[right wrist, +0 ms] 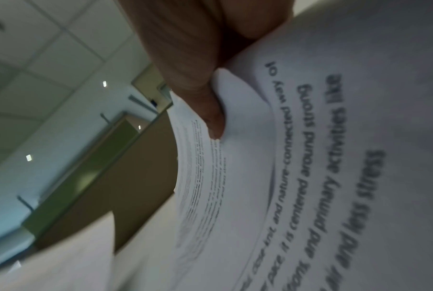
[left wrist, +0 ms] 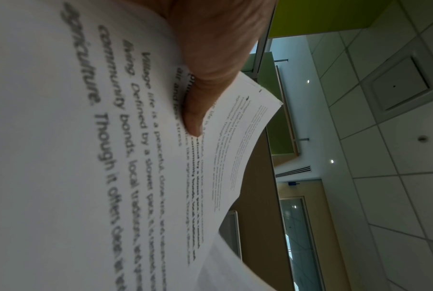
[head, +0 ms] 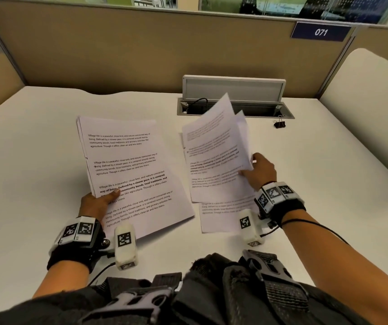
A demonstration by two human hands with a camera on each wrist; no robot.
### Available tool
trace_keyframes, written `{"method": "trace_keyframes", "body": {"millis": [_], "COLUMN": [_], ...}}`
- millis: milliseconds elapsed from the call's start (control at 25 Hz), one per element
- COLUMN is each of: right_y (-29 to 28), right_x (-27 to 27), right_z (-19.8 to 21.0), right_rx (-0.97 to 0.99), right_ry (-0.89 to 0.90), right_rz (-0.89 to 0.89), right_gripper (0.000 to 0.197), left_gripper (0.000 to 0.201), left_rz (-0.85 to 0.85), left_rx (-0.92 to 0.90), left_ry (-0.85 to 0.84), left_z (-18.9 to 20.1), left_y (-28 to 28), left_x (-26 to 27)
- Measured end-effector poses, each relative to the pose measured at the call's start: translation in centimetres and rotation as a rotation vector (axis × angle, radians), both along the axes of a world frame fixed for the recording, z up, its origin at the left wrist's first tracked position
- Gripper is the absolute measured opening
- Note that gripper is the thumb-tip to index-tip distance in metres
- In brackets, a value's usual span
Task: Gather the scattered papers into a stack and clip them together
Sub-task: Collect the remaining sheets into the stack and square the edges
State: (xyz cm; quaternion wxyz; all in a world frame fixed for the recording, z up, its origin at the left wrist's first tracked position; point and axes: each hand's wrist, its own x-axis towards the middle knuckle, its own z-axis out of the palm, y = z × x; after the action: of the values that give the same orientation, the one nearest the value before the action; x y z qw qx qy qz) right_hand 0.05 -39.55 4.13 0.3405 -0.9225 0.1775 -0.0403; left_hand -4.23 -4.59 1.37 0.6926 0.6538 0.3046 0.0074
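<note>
My left hand (head: 99, 200) grips the near left edge of a stack of printed sheets (head: 129, 170), thumb (left wrist: 195, 110) on top of the page (left wrist: 86, 157). Lifted and blurred, a few loose printed sheets (head: 214, 151) hang from my right hand (head: 258, 170), which pinches their right edge; the thumb (right wrist: 210, 110) presses on the paper (right wrist: 310, 177). One more printed sheet (head: 221, 216) lies flat on the desk under my right wrist. A black binder clip (head: 279, 123) sits alone at the back right of the desk.
The white desk (head: 35, 148) is bounded by tan partition walls (head: 117, 50). An open cable tray (head: 235, 106) with its raised lid sits at the back centre, just behind the lifted sheets. A cream chair back (head: 371, 95) stands at the right.
</note>
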Motion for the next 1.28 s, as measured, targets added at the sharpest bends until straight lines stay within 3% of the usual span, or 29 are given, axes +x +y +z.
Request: {"method": "trace_keyframes", "body": {"millis": [160,280,440,560,640,800,960,1160,1280], "right_y": [-1.0,-0.6,0.4,1.0,1.5,2.3,3.3,4.3,4.5], "right_x": [0.5,0.0,-0.6,-0.7,-0.7,-1.0,-1.6,-1.8,-1.9], "right_z": [3.4,5.7,7.3,7.1,6.0,2.4,0.3,0.2,0.8], "right_rx": [0.182,0.466,0.868,1.028,1.014,0.808,0.79,0.912,0.94], "right_ry": [-0.251,-0.364,-0.379,-0.295,-0.225,-0.129,-0.142,-0.098,-0.107], "right_rz": [-0.034,0.01,0.142,0.22,0.216,0.124,0.086,0.077,0.137], "right_gripper": [0.031,0.038,0.047,0.062,0.06,0.037,0.035,0.054,0.049], "left_gripper": [0.043,0.044,0.043,0.042,0.041,0.028,0.006,0.011,0.04], "left_rz": [0.028,0.009,-0.028,-0.081,-0.124,-0.196,-0.243,-0.262,-0.195], "left_rx": [0.083,0.116,0.107,0.041,-0.008,-0.077,-0.054,-0.008,0.003], "left_ry": [-0.004,-0.011,-0.024,-0.043,-0.06,-0.118,-0.182,-0.219,-0.254], "left_z": [-0.3,0.1,1.0,1.8,2.4,3.6,4.0,4.6,6.2], "left_y": [0.0,-0.5,-1.7,-2.8,-3.6,-5.1,-6.2,-7.4,-8.4], "left_x": [0.3,0.7,0.8,0.8,0.7,0.5,0.5,0.6,0.5]}}
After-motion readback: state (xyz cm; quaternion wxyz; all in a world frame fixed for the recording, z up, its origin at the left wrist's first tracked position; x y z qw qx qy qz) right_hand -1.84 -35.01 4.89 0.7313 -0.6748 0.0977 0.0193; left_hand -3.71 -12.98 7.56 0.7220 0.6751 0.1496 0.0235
